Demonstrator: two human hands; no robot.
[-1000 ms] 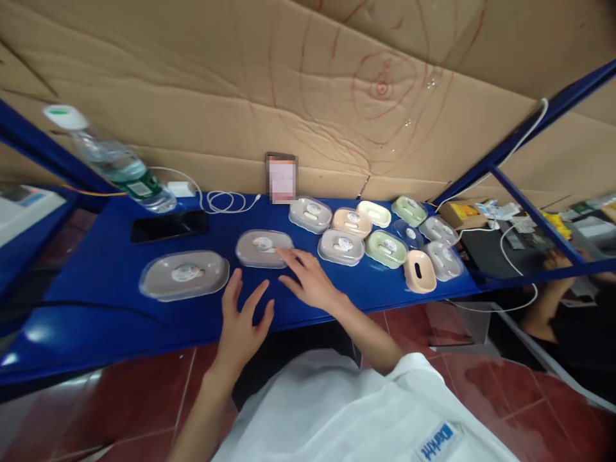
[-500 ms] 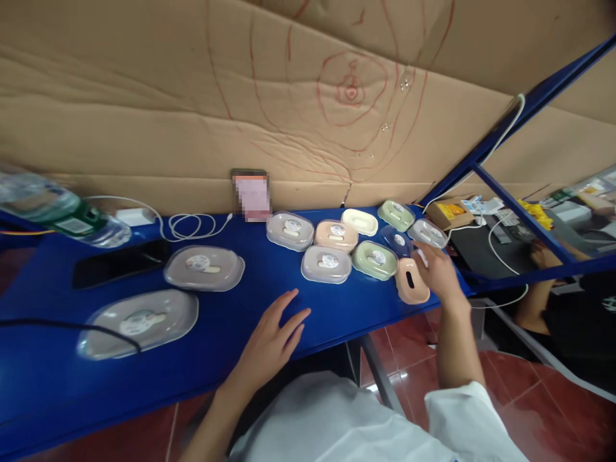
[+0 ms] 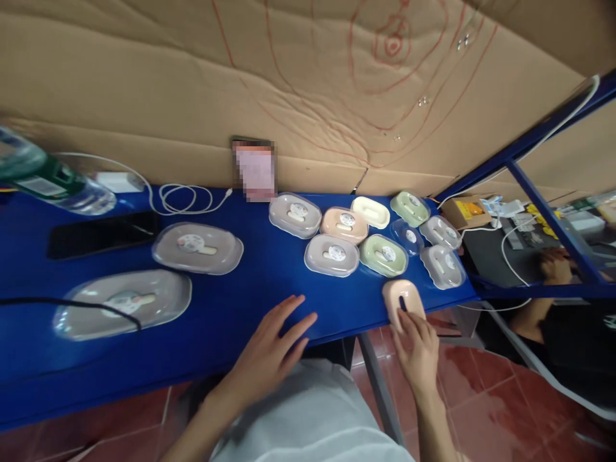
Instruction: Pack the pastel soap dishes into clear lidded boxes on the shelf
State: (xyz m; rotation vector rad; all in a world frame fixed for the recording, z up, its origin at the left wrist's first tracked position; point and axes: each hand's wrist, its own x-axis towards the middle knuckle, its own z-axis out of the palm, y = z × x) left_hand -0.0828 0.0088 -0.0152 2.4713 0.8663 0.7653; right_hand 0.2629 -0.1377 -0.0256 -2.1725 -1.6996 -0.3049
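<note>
My right hand (image 3: pixel 418 345) grips a peach oval soap dish (image 3: pixel 402 299) at the front edge of the blue shelf (image 3: pixel 269 292), thumb and fingers wrapped round its near end. My left hand (image 3: pixel 272 350) rests flat on the shelf near its front edge, fingers spread and holding nothing. Behind the peach dish lie several small oval dishes with clear lids: a grey one (image 3: pixel 332 254), a green one (image 3: pixel 384 255), a peach one (image 3: pixel 344 224) and a clear one (image 3: pixel 442 266).
Two larger lidded grey dishes (image 3: pixel 197 247) (image 3: pixel 124 310) lie to the left. A black phone (image 3: pixel 102 234), a water bottle (image 3: pixel 51 180) and a white cable (image 3: pixel 180 197) sit at the back left. Cardboard (image 3: pixel 289 83) backs the shelf. Another person's hand (image 3: pixel 553 263) shows at the right.
My right hand has pulled the peach dish from beside the other dishes toward the shelf's front edge. My left hand has stayed flat on the shelf.
</note>
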